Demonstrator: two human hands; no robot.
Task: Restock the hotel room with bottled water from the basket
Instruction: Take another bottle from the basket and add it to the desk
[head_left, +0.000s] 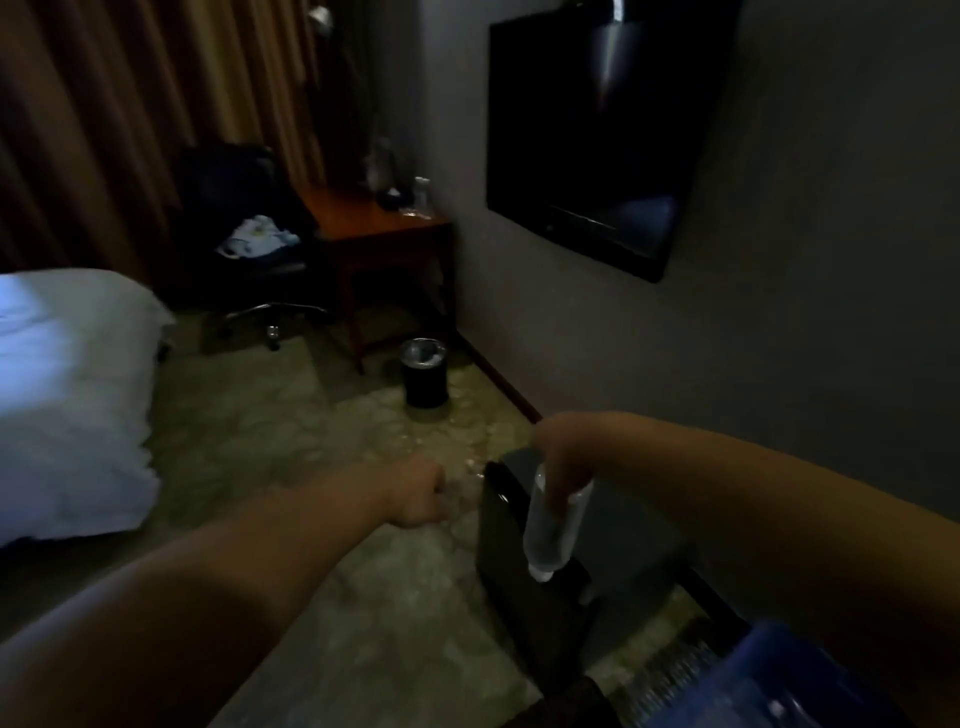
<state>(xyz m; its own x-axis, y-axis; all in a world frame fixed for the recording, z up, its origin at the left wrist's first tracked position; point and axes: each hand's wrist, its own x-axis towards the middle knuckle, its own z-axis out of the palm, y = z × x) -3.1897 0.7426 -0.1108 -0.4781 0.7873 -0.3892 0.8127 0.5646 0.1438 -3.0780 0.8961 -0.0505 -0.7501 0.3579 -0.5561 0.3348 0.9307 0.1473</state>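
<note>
A clear water bottle (551, 525) is gripped from above by the right hand (563, 457). The fingers are curled down over its upper part, and it is held tilted with the pale cap end lowest. It is seen against a dark, glossy cabinet (511, 551) that stands by the wall. Any label on the bottle is lost to dimness and blur, so nothing can be read.

The left hand (415, 493) is shown from the back with its fingers curled under. Whether anything is held inside it cannot be told.

At the bottom right corner, a blue basket (779, 670) is cut off by the frame edge, and its contents are smeared beyond making out.

On the wall, a black television (597, 140) is mounted. A small mark sits on its lower bezel, too tiny to be read.

Farther back, a wooden desk (374, 221) is set against the same wall, with a pale bottle shape (422, 191) standing near its wall edge. The dark items beside it cannot be identified. A black waste bin (424, 376) is placed on the carpet near the desk leg.

A dark office chair (260, 270) carries a heap of light cloth, and brown curtains (104, 104) hang behind it. The white bed (67, 395) is cropped at the left.
</note>
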